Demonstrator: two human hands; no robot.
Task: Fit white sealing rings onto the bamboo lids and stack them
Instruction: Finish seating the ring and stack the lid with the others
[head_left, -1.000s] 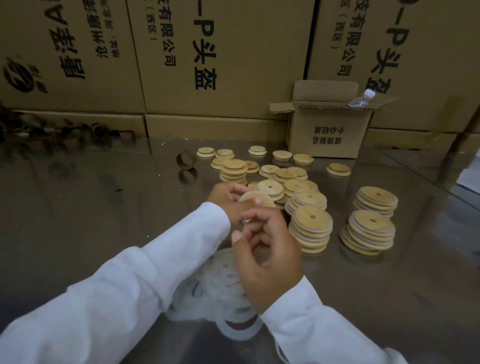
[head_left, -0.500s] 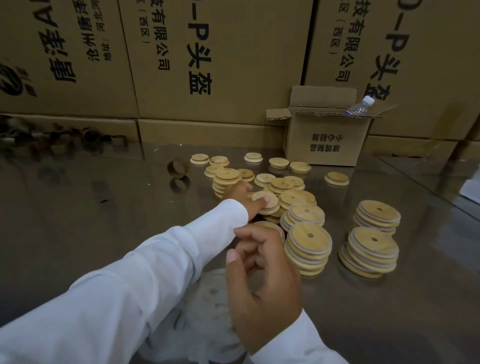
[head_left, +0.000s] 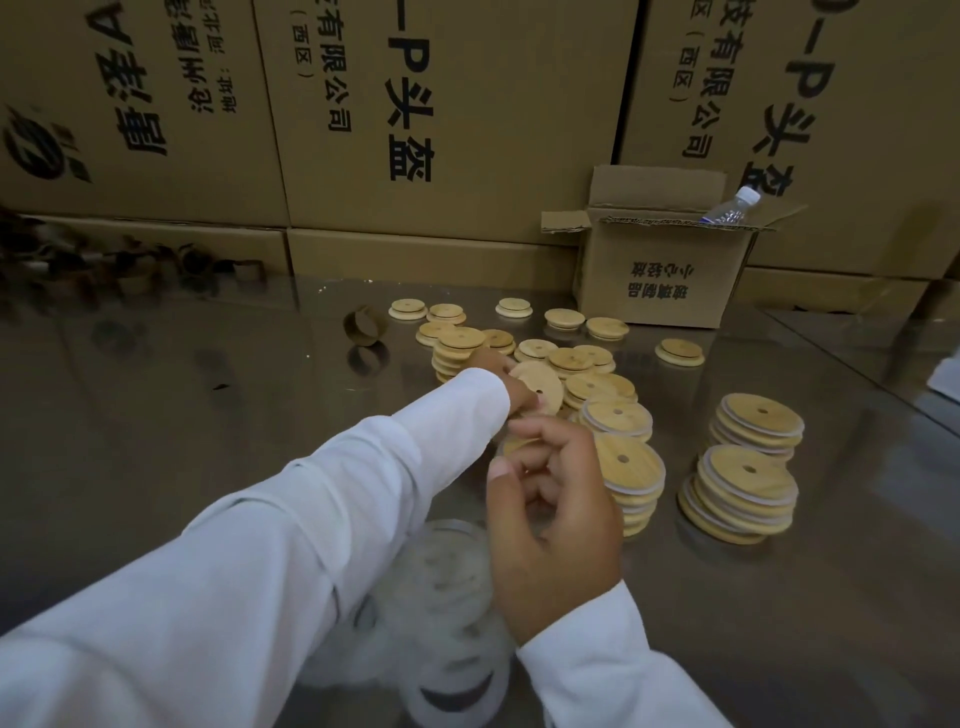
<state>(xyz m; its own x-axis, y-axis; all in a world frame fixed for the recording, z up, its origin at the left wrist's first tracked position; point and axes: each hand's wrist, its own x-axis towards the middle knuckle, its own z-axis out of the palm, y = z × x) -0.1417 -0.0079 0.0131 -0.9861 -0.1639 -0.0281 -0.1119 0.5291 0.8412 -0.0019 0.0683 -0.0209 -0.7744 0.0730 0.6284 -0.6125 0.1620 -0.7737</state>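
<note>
My left hand (head_left: 511, 389) reaches forward into the heap of bare bamboo lids (head_left: 571, 358) and grips one tilted lid (head_left: 540, 382) by its edge. Nearer to me, my right hand (head_left: 556, 499) is curled, and part of another lid (head_left: 517, 446) shows between its fingers. Whether that lid is held or lies behind the hand is unclear. Just right of this hand stands a stack of ringed lids (head_left: 631, 470), with two more ringed stacks (head_left: 745, 493) further right. A pile of white sealing rings (head_left: 447, 587) lies under my forearms.
The shiny metal table (head_left: 156, 426) carries a cardboard tape core (head_left: 366, 326) left of the lids. At the back right, a small open carton (head_left: 665, 275) holds a water bottle (head_left: 732, 208). Large printed cartons (head_left: 441, 130) wall off the back.
My hands were together on one lid a second ago. The left hand has since stretched forward into the heap and lifted a fresh lid on edge, while the right hand stayed by the near stack.
</note>
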